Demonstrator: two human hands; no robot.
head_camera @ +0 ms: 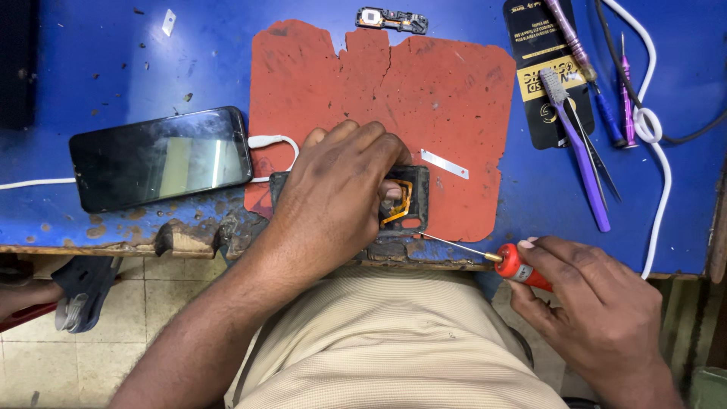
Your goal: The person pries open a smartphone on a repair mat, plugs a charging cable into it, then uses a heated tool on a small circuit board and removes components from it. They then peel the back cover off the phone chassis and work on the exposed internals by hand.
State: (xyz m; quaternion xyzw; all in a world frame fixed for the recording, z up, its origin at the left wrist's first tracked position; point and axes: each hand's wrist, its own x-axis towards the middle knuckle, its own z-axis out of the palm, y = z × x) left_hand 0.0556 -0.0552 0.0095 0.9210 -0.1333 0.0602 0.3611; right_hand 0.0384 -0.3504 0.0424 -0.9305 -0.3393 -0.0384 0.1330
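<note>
My left hand [333, 197] presses down on an opened black phone body [413, 198] lying on a worn red mat [424, 91], fingers curled over its inside where an orange flex strip shows. Most of the phone body is hidden under the hand. My right hand [598, 303] grips a red-handled screwdriver [519, 266] near the bench's front edge; its thin shaft points left toward the phone body's lower right corner. A small silver metal strip [444, 163] lies on the mat just right of the phone body.
A black phone [160, 157] with a white cable lies at left on the blue bench [91, 68]. A small circuit part [392, 20] sits at the top. At right are a purple brush [579, 144], tweezers, a black packet, other drivers and a white cable [660, 151].
</note>
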